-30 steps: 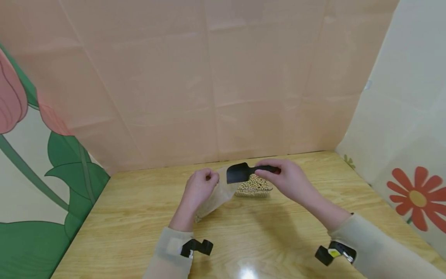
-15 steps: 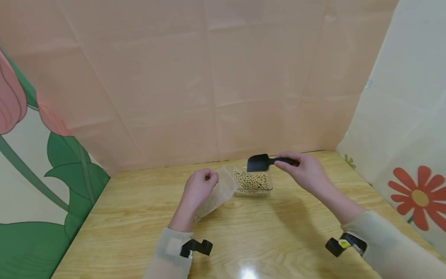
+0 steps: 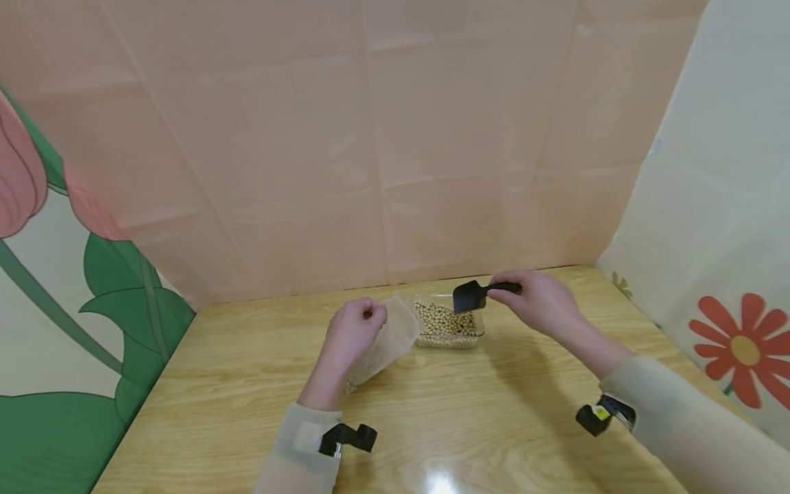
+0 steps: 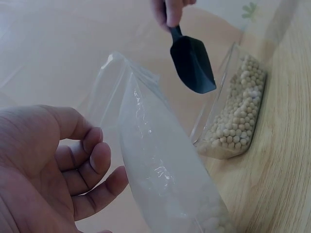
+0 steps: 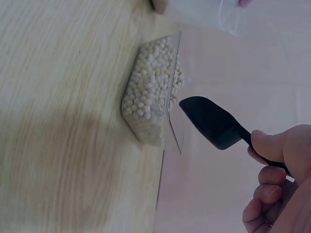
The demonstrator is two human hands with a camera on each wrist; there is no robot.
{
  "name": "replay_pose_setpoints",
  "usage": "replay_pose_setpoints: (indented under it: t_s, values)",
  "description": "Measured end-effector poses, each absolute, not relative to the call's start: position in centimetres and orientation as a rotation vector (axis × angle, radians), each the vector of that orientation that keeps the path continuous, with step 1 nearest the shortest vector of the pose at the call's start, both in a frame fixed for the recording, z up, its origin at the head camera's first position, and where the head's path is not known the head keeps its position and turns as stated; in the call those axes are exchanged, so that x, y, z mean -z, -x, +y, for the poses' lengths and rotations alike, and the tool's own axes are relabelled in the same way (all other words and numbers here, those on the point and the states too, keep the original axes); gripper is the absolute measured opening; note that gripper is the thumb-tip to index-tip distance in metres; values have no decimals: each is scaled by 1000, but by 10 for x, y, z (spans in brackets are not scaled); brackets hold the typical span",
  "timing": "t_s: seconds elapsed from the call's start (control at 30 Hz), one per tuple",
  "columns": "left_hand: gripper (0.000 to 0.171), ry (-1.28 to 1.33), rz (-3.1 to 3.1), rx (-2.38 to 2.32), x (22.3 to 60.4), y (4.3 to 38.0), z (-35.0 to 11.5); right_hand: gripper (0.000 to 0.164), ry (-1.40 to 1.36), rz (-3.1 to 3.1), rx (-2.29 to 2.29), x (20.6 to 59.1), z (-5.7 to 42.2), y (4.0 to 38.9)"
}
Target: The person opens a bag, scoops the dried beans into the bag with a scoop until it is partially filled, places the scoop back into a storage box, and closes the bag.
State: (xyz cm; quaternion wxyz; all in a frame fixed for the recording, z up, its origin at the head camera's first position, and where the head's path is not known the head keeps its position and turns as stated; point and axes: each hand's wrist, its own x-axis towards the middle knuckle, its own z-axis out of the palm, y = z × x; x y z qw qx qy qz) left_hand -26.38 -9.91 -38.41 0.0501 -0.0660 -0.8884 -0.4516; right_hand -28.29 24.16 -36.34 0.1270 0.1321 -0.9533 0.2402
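Note:
My left hand grips the upper edge of a translucent plastic bag, its fingers curled. The bag leans to the right, and pale round beans lie at its bottom in the left wrist view. With thumb and fingers, my right hand pinches the handle of a black scoop. The scoop's blade hangs over the right part of a clear box, tipped down toward it. Similar round beans fill much of that box. No beans show in the scoop in the left wrist view.
The box stands near the back of a wooden table, right of the bag's mouth. A pinkish sheet hangs behind the table. Flower-printed panels flank it. Each sleeve carries a small black wrist camera.
My right hand has carried the scoop rightward from near the bag's mouth, then lowered it over the box's right part, its blade tipping down. The left hand and bag have stayed put.

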Motion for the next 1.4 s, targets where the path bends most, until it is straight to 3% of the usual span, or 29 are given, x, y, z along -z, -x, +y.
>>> replay_pose_setpoints:
  t_s: [0.77, 1.4]
  values:
    - [26, 217, -2699, 1376, 384, 263, -100, 19, -508, -2843, -422, 368, 224, 296]
    - [28, 243, -2693, 1381, 384, 261, -100, 40, -328, -2966, -994, 403, 243, 309]
